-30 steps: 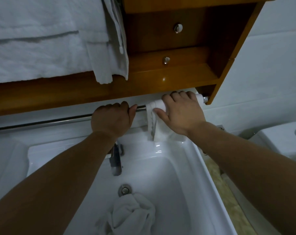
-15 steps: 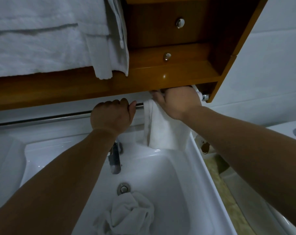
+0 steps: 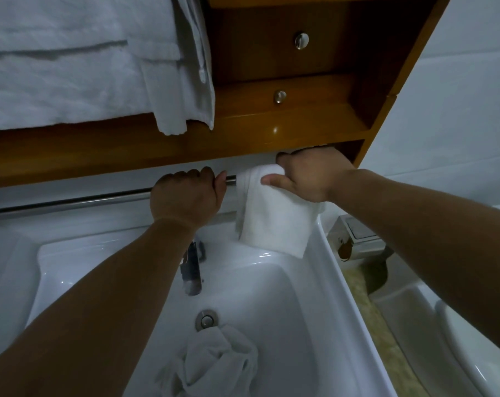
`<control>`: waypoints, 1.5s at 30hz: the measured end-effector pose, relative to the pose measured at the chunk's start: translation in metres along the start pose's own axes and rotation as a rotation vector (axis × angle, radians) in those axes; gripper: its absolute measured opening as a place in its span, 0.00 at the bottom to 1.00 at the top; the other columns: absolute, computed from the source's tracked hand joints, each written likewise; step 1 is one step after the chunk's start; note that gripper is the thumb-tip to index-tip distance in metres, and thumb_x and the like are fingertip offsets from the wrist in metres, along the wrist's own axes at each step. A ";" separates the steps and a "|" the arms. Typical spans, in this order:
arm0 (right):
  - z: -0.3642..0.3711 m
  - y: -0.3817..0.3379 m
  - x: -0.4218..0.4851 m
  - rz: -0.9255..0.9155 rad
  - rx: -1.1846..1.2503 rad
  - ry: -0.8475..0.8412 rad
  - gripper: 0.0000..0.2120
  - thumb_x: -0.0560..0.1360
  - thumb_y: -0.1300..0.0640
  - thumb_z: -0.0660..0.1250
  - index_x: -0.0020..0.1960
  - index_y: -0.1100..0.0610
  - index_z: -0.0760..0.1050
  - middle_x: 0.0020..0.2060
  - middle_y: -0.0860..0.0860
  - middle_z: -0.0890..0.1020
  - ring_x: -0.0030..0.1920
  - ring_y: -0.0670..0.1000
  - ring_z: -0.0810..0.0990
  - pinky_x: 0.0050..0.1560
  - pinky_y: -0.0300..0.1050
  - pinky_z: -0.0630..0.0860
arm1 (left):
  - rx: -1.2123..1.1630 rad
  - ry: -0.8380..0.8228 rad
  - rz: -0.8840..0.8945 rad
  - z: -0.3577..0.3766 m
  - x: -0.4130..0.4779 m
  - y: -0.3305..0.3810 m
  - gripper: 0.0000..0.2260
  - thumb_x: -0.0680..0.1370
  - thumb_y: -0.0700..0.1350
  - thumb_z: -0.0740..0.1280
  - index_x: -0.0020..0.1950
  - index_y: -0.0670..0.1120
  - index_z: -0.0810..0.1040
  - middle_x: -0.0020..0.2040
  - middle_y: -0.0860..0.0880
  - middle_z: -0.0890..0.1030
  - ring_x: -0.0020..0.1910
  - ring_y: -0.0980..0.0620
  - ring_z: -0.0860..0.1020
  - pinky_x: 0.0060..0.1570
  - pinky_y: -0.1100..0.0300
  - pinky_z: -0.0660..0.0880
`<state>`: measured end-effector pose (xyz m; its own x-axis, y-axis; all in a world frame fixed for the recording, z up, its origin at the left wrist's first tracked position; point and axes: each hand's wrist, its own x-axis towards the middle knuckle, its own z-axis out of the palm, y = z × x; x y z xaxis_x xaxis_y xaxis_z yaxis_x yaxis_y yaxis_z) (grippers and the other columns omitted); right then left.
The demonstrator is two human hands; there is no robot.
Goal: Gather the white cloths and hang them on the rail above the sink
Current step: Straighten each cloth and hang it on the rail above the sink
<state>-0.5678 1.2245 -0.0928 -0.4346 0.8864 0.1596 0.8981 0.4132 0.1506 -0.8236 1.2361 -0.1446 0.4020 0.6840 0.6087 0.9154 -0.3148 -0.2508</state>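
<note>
Two bare forearms reach out over the white ceramic sink (image 3: 271, 296), one from each near corner, and meet at its far edge. In the near end of the sink lies a crumpled white terry cloth (image 3: 214, 365), bunched in loose folds and touching the round metal drain (image 3: 206, 320). Just beyond the drain a chrome faucet (image 3: 192, 267) points down into the sink, partly hidden by the left forearm.

Above the far rim of the sink runs a thin steel rail (image 3: 71, 200). The left hand (image 3: 187, 196) is clenched round it, knuckles up and thumb tucked beneath. Just to its right, the right hand (image 3: 311, 174) grasps a smooth folded white cloth (image 3: 271, 219) where it drapes over the rail: the thumb lies across the front, and the fingers curl over the top. This cloth hangs flat, its lower corner reaching the sink's rim.

Beside the sink's right wall sits a shiny metal box (image 3: 354, 239). Higher above the sink is a glossy brown wooden cabinet (image 3: 286, 130) with two round metal knobs (image 3: 301, 40), and large white towels (image 3: 71, 67) hang over its left part.
</note>
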 end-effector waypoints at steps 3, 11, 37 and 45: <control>-0.002 -0.001 0.004 0.055 0.054 -0.048 0.33 0.72 0.25 0.39 0.34 0.49 0.68 0.29 0.47 0.75 0.33 0.46 0.73 0.44 0.47 0.76 | -0.011 0.011 -0.002 0.001 0.000 0.000 0.24 0.82 0.54 0.50 0.31 0.45 0.70 0.23 0.48 0.65 0.19 0.52 0.61 0.28 0.64 0.58; -0.005 0.004 0.017 0.224 0.340 -0.200 0.29 0.76 0.27 0.47 0.74 0.35 0.62 0.74 0.49 0.68 0.73 0.59 0.65 0.75 0.57 0.59 | 0.007 0.053 -0.004 0.004 0.001 -0.001 0.24 0.82 0.54 0.51 0.31 0.45 0.70 0.23 0.48 0.66 0.20 0.52 0.60 0.28 0.64 0.57; 0.006 -0.015 0.014 0.173 0.141 0.017 0.41 0.73 0.26 0.37 0.32 0.52 0.78 0.28 0.48 0.78 0.34 0.48 0.77 0.38 0.44 0.76 | -0.024 -0.067 -0.011 -0.005 0.001 -0.001 0.24 0.83 0.55 0.49 0.33 0.45 0.72 0.24 0.49 0.64 0.20 0.52 0.61 0.27 0.63 0.58; 0.000 -0.021 0.007 0.202 0.113 0.050 0.34 0.76 0.27 0.41 0.35 0.49 0.74 0.29 0.47 0.75 0.35 0.49 0.76 0.36 0.44 0.70 | -0.047 -0.176 0.028 -0.024 0.003 -0.004 0.25 0.83 0.55 0.47 0.35 0.45 0.73 0.25 0.50 0.62 0.21 0.51 0.61 0.28 0.62 0.58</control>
<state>-0.5897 1.2214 -0.0947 -0.2455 0.9432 0.2240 0.9678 0.2517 0.0008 -0.8262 1.2238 -0.1239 0.4283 0.7777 0.4603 0.9036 -0.3627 -0.2279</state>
